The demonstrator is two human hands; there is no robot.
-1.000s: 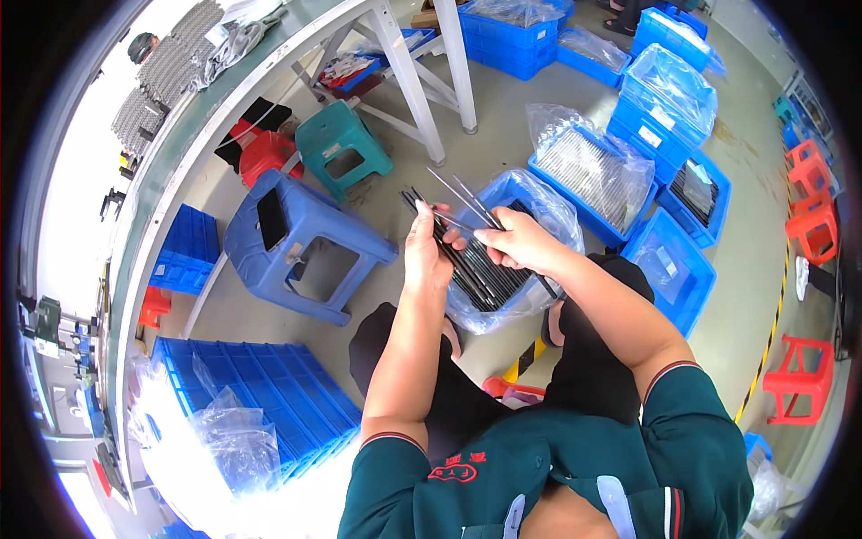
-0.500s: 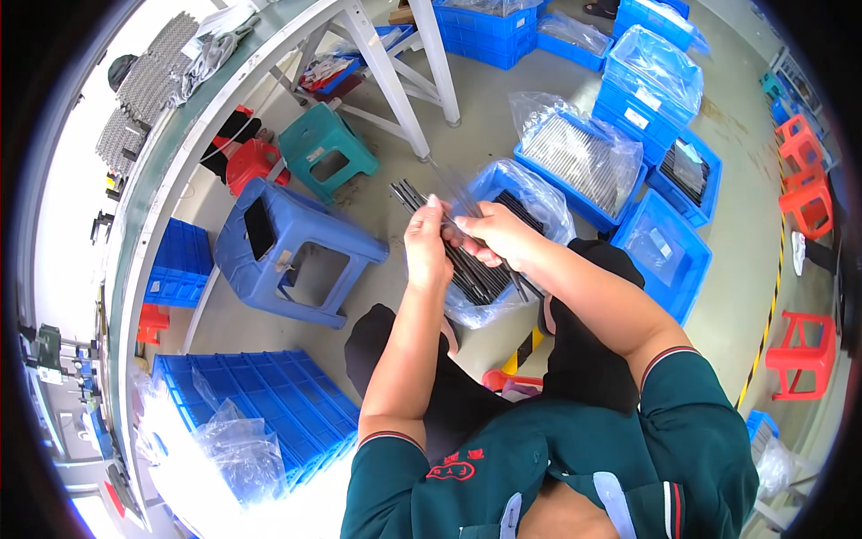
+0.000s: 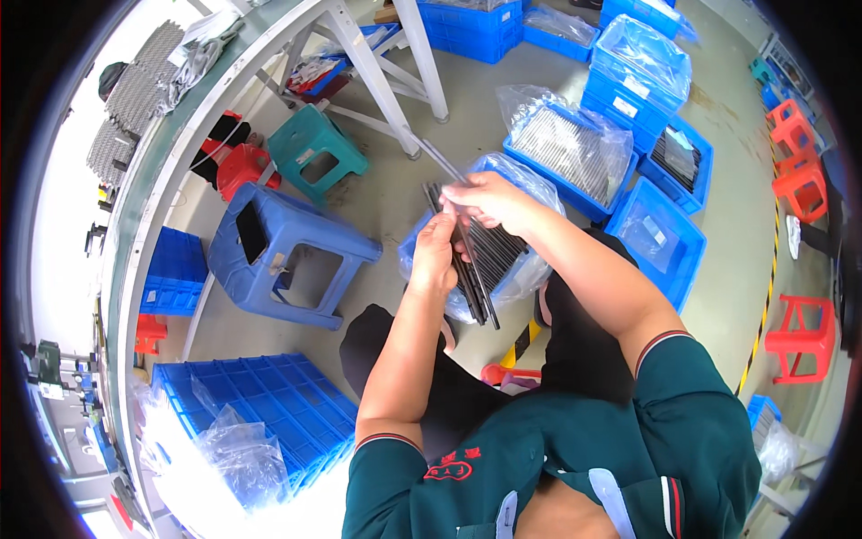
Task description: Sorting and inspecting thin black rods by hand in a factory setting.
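My left hand point(image 3: 435, 251) is closed around a small bunch of thin dark rods point(image 3: 474, 301), whose lower ends point toward me. Beside it, my right hand point(image 3: 492, 199) pinches a slim grey rod point(image 3: 438, 158) that slants up to the left and is smeared by motion. The two hands nearly touch, and some fingers are hidden. Below them stands a blue crate lined with a clear plastic bag point(image 3: 537, 189), between my feet. Many dark rods point(image 3: 503, 250) lie side by side in it.
A blue crate of pale rods point(image 3: 575, 148) stands beyond to the right, near a crate with only a bag and paper point(image 3: 648, 235). At left are a blue stool point(image 3: 305, 235) with a black phone point(image 3: 251, 229), a green stool point(image 3: 314, 148), a workbench leg point(image 3: 373, 76) and stacked blue crates point(image 3: 260, 395).
My right hand has moved up and slightly left, swinging a rod higher. The bunch in my left hand now hangs steeper over the crate. The whole view has shifted slightly.
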